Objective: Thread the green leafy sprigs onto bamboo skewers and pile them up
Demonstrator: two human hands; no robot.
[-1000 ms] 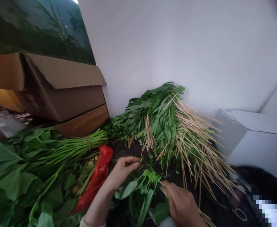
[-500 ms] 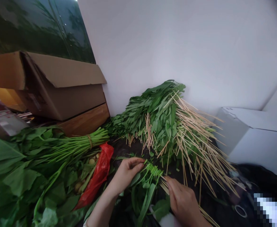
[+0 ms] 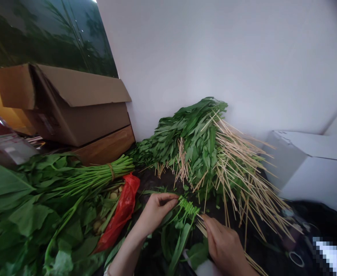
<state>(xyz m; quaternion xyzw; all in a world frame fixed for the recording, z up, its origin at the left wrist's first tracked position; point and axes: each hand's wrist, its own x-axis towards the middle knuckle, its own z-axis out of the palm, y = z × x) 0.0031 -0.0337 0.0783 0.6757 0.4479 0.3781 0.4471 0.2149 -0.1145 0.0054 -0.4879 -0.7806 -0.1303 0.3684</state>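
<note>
Bright green stems of a leafy vegetable (image 3: 189, 207) are bunched side by side in a row between my hands, their long leaves hanging below. My left hand (image 3: 155, 212) is closed in a pinch at the upper left end of this row, on a green stem. Lower right, my right hand (image 3: 224, 241) is wrapped round several thin bamboo skewers (image 3: 202, 227). One skewer's tip points up towards the threaded stems; its length inside the row is hidden. Behind, a heap of finished-looking leafy skewers (image 3: 203, 142) leans at the white wall, bare stick ends towards the right.
On the left lie a tied bundle of green stems (image 3: 99, 174), broad leaves (image 3: 18, 214) and a red plastic bag (image 3: 122, 214). An open cardboard box (image 3: 96, 119) stands behind them. At right are a white box (image 3: 306, 168) and black plastic (image 3: 321, 218).
The whole view has shifted slightly, so things appear a little further right. Both hands keep nearly the same pose and the same holds on the stems and skewers.
</note>
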